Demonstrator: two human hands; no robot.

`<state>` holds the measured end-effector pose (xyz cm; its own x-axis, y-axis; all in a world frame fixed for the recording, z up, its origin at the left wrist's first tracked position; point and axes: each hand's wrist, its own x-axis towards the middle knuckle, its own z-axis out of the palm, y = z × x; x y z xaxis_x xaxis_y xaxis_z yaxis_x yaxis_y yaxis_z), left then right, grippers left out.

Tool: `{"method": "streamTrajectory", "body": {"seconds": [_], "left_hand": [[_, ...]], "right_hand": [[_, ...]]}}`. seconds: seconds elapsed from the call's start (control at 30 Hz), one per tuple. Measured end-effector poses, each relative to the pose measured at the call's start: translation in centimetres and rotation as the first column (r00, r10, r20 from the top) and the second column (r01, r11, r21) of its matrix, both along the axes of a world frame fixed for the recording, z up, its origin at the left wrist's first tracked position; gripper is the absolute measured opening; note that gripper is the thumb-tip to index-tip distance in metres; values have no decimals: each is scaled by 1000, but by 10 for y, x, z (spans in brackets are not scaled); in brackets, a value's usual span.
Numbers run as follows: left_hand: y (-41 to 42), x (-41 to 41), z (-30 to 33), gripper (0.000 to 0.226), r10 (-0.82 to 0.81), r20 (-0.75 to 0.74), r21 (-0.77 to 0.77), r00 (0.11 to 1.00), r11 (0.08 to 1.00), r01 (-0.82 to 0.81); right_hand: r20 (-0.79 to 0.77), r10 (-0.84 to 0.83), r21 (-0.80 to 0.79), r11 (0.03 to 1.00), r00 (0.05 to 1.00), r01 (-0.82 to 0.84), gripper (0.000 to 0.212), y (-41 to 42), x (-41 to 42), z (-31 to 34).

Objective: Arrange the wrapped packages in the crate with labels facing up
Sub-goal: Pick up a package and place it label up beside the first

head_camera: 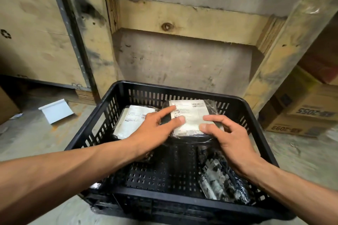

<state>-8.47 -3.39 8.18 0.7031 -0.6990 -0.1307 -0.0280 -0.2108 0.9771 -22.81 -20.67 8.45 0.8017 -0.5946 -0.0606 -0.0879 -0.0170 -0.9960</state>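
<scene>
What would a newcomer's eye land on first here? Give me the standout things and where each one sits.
First, the two bare hands, left hand and right hand, pressing a wrapped package with its white label up, at the far right of the black crate. A second labelled package lies beside it at far left, and a crumpled clear-wrapped bundle sits in the near right corner with no label visible.

- I count 3 wrapped packages (190,118) (131,120) (223,181); 2 show labels.
- 1 black crate (256,115).
- 2 hands: left hand (153,133), right hand (230,139).
- 2 printed cardboard boxes (307,113) (292,128).
</scene>
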Motion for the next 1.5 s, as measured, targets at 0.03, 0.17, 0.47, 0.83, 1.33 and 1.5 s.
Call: {"method": "streamTrajectory", "body": {"seconds": [0.03, 0.17, 0.47, 0.83, 1.33, 1.5], "left_hand": [[0, 1, 0, 63, -3, -97, -80, 995, 997, -5], [2, 3, -9, 57, 21, -283, -242, 959, 966, -92], [3, 5, -15, 65, -82, 11, -128, 997, 988, 83], [-46, 8, -35, 101, -126, 144, 276, 981, 958, 83], [-97, 34, -92, 102, -124, 88, 703, 988, 711, 26], [-100, 33, -120, 80, -148, 210, 763, 966, 643, -67]], "right_hand": [[11, 23, -44, 999, 1000, -23, 34, 1, -2, 0], [32, 117, -74, 991, 993, -115, 44, -2, -2, -1], [-117, 263, -59, 961, 958, -271, 93, -14, 14, -16], [-437, 81, -346, 904, 896, -250, 90, -52, 38, -35], [-765, 98, -268, 850, 636, -453, 88, -57, 83, -86], [-867, 137, -204, 778, 478, -594, 89, -54, 103, -100]]}}
